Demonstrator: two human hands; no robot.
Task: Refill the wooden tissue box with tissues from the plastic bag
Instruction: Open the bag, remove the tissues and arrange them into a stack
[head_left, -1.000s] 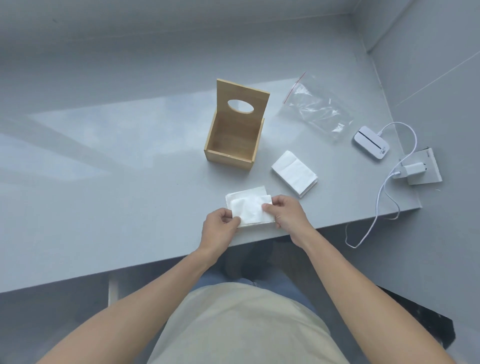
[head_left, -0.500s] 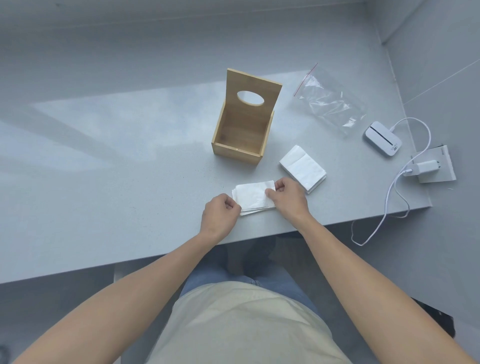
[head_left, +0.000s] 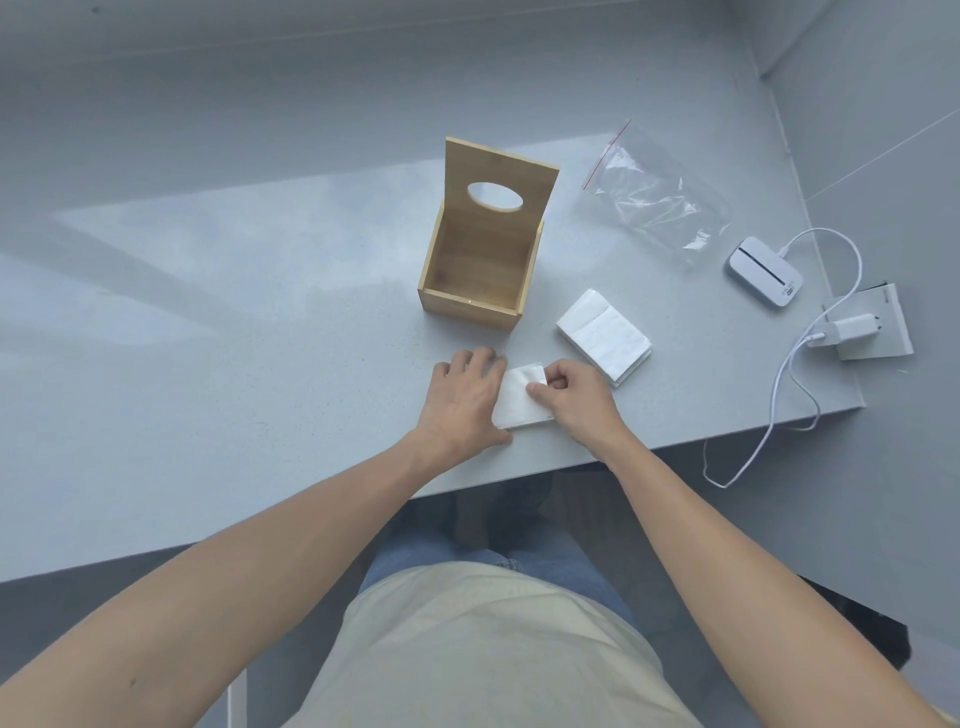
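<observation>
On the smooth grey table (head_left: 260, 322), the left hand (head_left: 464, 395) is laid flat, fingers spread, on the left edge of a small folded stack of soft white tissues (head_left: 519, 402). The stack's right edge is pinched by the curled fingers of the right hand (head_left: 571, 397). Behind, the square wooden tissue box (head_left: 480, 260) is seen empty, its oval-holed lid raised. A second tissue stack (head_left: 605, 335) lies just right; the crinkled clear plastic bag (head_left: 657, 200) is farther back.
</observation>
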